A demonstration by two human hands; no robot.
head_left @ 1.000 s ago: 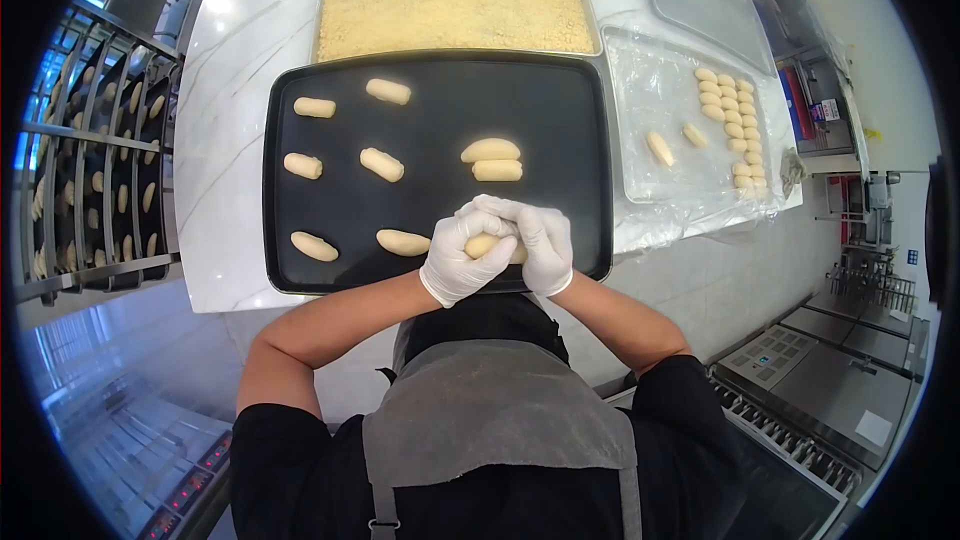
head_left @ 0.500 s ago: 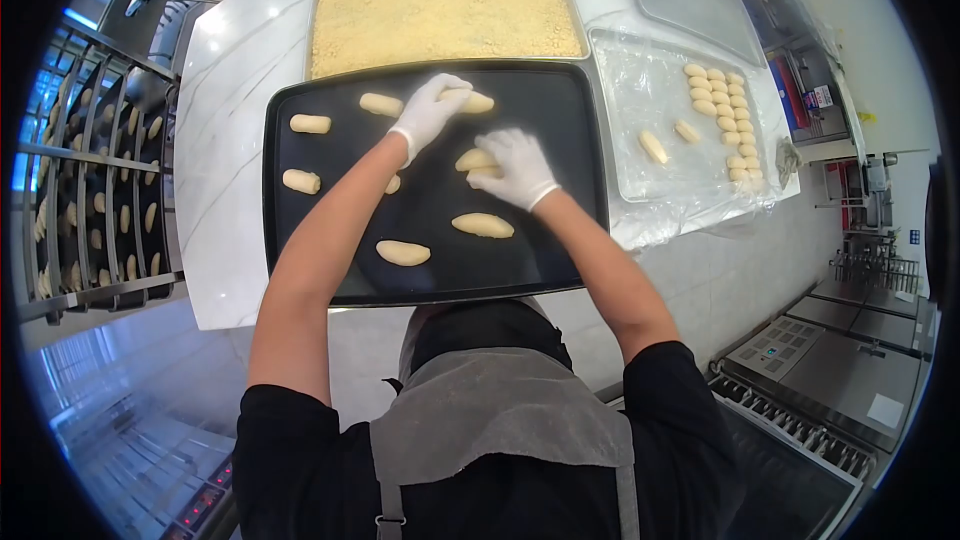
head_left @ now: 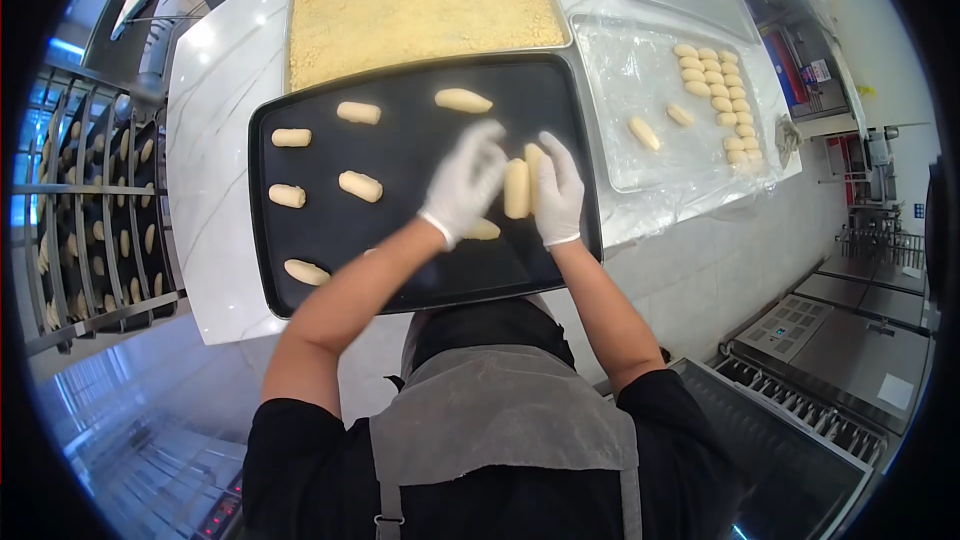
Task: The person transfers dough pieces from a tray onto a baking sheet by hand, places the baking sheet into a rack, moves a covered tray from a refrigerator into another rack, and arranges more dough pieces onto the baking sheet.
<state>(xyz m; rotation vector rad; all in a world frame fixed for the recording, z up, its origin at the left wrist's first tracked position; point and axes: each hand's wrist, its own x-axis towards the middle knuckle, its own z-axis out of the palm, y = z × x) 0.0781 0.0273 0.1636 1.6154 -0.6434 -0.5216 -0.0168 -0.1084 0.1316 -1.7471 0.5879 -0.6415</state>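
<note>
My right hand [head_left: 557, 190], in a white glove, grips two dough rolls [head_left: 516, 189] standing side by side against its fingers and thumb, over the right part of the black baking tray [head_left: 410, 155]. Just left of them is my gloved left hand [head_left: 464, 183], slightly blurred, its fingers apart and curved, with nothing visible in it. A tapered dough roll [head_left: 463, 100] lies on the tray beyond my hands. Another dough roll [head_left: 483, 229] is partly hidden behind my left hand. Several more rolls lie spaced out on the tray's left side, one partly covered by my left forearm.
Behind the black tray is a large tray of yellow crumbs [head_left: 420, 10]. To the right, a plastic-covered tray [head_left: 610, 90] holds rows of small dough pieces [head_left: 720, 90] and two loose ones. A rack [head_left: 100, 190] with filled trays stands left of the marble table [head_left: 215, 240].
My left hand has left the roll at the tray's far side and come nearer. My right hand has moved right and now holds two rolls upright. The view has shifted slightly.
</note>
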